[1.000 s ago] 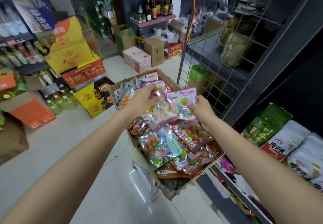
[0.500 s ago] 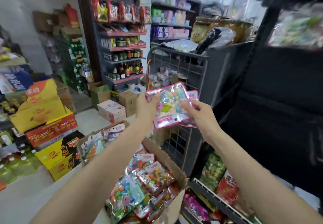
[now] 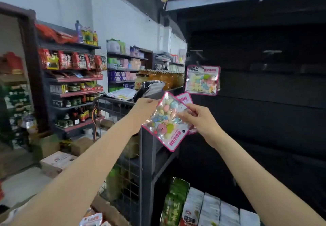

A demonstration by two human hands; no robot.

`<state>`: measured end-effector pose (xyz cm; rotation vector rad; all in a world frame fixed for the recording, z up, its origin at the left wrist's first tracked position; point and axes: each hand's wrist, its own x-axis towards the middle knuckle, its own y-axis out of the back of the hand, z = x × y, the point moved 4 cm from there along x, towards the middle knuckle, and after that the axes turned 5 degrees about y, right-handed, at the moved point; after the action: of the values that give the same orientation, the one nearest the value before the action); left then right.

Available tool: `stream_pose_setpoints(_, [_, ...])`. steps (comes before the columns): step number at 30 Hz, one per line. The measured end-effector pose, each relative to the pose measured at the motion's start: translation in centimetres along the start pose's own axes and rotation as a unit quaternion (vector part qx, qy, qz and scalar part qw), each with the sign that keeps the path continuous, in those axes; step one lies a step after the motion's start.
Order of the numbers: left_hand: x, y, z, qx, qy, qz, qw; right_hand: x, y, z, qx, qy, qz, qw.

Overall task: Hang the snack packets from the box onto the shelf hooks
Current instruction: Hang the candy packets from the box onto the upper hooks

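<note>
Both hands hold pink-edged clear snack packets (image 3: 165, 121) of pastel candies in front of the dark shelf wall; a second packet shows behind the first. My left hand (image 3: 144, 106) pinches the top left corner. My right hand (image 3: 197, 118) grips the right edge. One matching packet (image 3: 202, 80) hangs from a hook (image 3: 197, 53) up and right of my hands. A second hook (image 3: 272, 52), bare, sticks out farther right. The cardboard box (image 3: 105, 211) sits at the bottom edge, with a packet (image 3: 90, 219) showing inside it.
A wire-mesh rack (image 3: 127, 173) with jars (image 3: 158, 78) on top stands left of the dark shelf. White and green bagged goods (image 3: 202, 208) fill the low shelf at the right. Stocked shelves (image 3: 74, 84) and cartons (image 3: 56, 161) line the left aisle.
My hands lifted the packets out of the box up to shelf height and turned them. The view swung up from the box to the hooks.
</note>
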<state>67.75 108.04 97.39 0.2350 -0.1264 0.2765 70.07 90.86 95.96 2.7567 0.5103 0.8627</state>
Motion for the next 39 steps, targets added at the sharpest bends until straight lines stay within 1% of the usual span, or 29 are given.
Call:
stream_pose_setpoints(1, [0.0, -0.6, 0.3, -0.016, -0.015, 0.001, 1.000, 0.0, 0.7, -0.1, 0.003, -0.007, 0.014, 1.000])
stream_pose_setpoints(3, [0.2, -1.4, 1.0, -0.018, -0.038, 0.030, 0.999, 0.0, 1.9, -0.2, 0.005, -0.014, 0.038, 0.999])
stream_pose_setpoints(5, [0.5, -1.7, 1.7, 0.045, -0.088, 0.110, 0.989, 0.2, 2.8, -0.4, -0.010, -0.009, 0.062, 0.998])
stream_pose_setpoints(7, [0.2, -1.6, 2.7, 0.141, -0.172, 0.195, 0.955, 0.5, 4.0, -0.4, -0.070, 0.009, 0.095, 0.993])
stream_pose_setpoints(9, [-0.3, -1.7, 3.4, 0.224, -0.269, 0.215, 0.912, 0.7, 4.9, -0.8, -0.169, 0.028, 0.096, 0.981])
stream_pose_setpoints(11, [-0.4, -2.6, 3.9, 0.329, -0.329, 0.187, 0.865, 1.0, 5.3, -1.6, -0.272, 0.065, 0.058, 0.958])
stream_pose_setpoints(12, [-0.2, -3.0, 3.9, 0.365, -0.338, 0.165, 0.852, 1.2, 5.2, -2.1, -0.315, 0.083, 0.028, 0.945])
stream_pose_setpoints(14, [0.3, -3.7, 4.1, 0.382, -0.331, 0.111, 0.856, 1.5, 4.6, -2.9, -0.386, 0.112, -0.030, 0.915])
stream_pose_setpoints(15, [0.4, -4.1, 4.2, 0.378, -0.332, 0.085, 0.860, 1.7, 4.3, -3.3, -0.409, 0.128, -0.047, 0.902])
stream_pose_setpoints(17, [0.3, -4.9, 4.3, 0.370, -0.332, 0.044, 0.867, 2.3, 4.0, -3.9, -0.424, 0.155, -0.054, 0.891])
stream_pose_setpoints(20, [0.1, -5.3, 4.1, 0.328, -0.301, 0.012, 0.896, 3.1, 4.1, -4.4, -0.408, 0.181, -0.029, 0.894])
stream_pose_setpoints(21, [0.2, -5.3, 4.1, 0.319, -0.298, 0.010, 0.899, 3.3, 4.3, -4.4, -0.392, 0.184, -0.010, 0.901])
stream_pose_setpoints(23, [0.5, -5.1, 4.2, 0.315, -0.310, 0.036, 0.896, 3.5, 4.7, -4.1, -0.333, 0.178, 0.043, 0.925])
stream_pose_setpoints(25, [0.8, -4.4, 4.4, 0.293, -0.319, 0.082, 0.898, 3.5, 5.4, -2.9, -0.252, 0.140, 0.093, 0.953])
stream_pose_setpoints(26, [0.8, -4.0, 4.5, 0.275, -0.319, 0.105, 0.901, 3.5, 5.7, -2.1, -0.211, 0.100, 0.105, 0.967])
stream_pose_setpoints(28, [1.0, -3.2, 4.6, 0.234, -0.312, 0.145, 0.909, 3.4, 6.3, -0.1, -0.114, 0.011, 0.094, 0.989])
stream_pose_setpoints(29, [1.2, -2.9, 4.6, 0.222, -0.306, 0.156, 0.913, 3.3, 6.4, 0.5, -0.056, -0.017, 0.085, 0.995])
stream_pose_setpoints(30, [1.3, -2.7, 4.6, 0.218, -0.298, 0.161, 0.915, 3.2, 6.4, 0.8, -0.010, -0.026, 0.087, 0.996])
stream_pose_setpoints(32, [1.7, -2.5, 4.6, 0.225, -0.280, 0.170, 0.918, 3.5, 6.7, 0.6, 0.048, -0.011, 0.123, 0.991])
stream_pose_setpoints(34, [2.0, -2.0, 4.6, 0.225, -0.259, 0.187, 0.921, 4.4, 7.3, -0.1, 0.071, 0.010, 0.168, 0.983])
stream_pose_setpoints(35, [2.1, -1.7, 4.8, 0.226, -0.252, 0.196, 0.920, 5.0, 7.7, -0.5, 0.062, 0.019, 0.188, 0.980])
stream_pose_setpoints(39, [2.3, -0.6, 5.7, 0.267, -0.258, 0.240, 0.897, 7.0, 8.9, -2.6, -0.020, 0.046, 0.252, 0.966])
